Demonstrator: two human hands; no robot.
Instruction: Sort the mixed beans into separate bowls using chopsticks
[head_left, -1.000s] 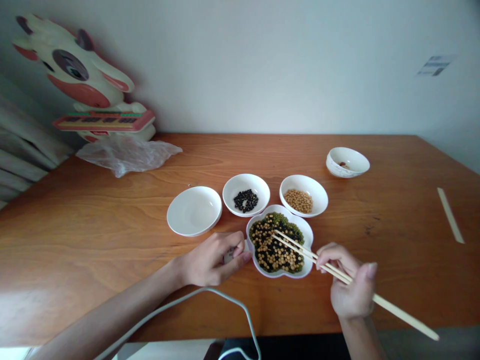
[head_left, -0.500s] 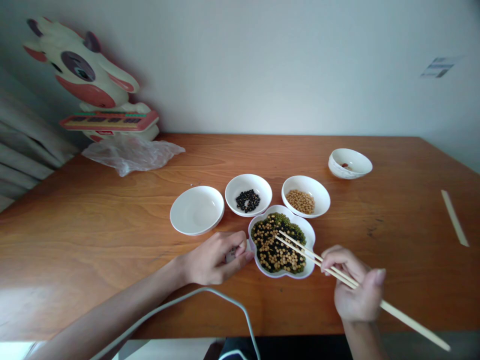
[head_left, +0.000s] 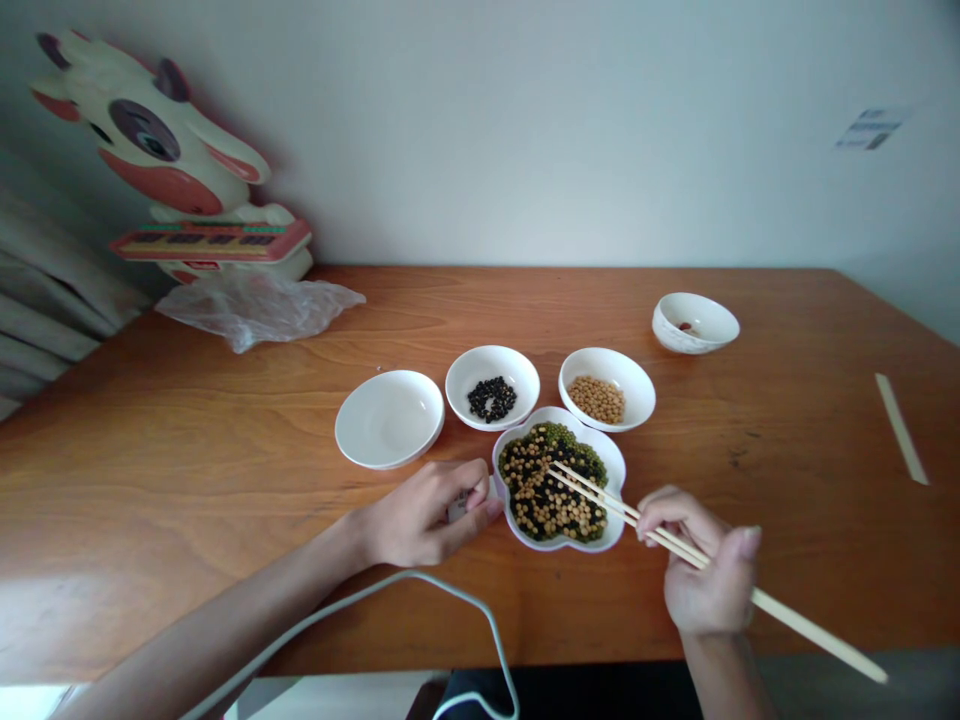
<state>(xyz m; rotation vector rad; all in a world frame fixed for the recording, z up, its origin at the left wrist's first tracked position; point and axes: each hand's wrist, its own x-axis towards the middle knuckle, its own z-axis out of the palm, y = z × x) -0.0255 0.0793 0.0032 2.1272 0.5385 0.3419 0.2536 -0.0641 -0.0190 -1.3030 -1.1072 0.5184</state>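
A white flower-shaped dish (head_left: 617, 470) holds a mix of tan soybeans, black beans and green beans. My left hand (head_left: 435, 510) rests on the table with fingers curled, its thumb and forefinger closed at the dish's left edge. A small pale piece with marks shows between these fingers. My right hand (head_left: 701, 560) grips a pair of wooden chopsticks (head_left: 814, 630), their tips among the beans and slightly apart. Whether the tips pinch a bean is too small to tell. Behind the dish stand a bowl of black beans (head_left: 493, 400) and a bowl of soybeans (head_left: 597, 400).
A bare white bowl (head_left: 390, 420) sits left of the black beans. Further back right is another white bowl (head_left: 694, 325) with small reddish bits. A pale strip (head_left: 901, 430) lies at right. A plastic bag (head_left: 259, 310) and cow toy (head_left: 180, 170) are back left; a cable (head_left: 409, 575) crosses in front.
The whole view has shifted slightly, moving everything a little left in the picture. Both hands keep their grip, and the chopstick tips stay in nearly the same spot among the beans.
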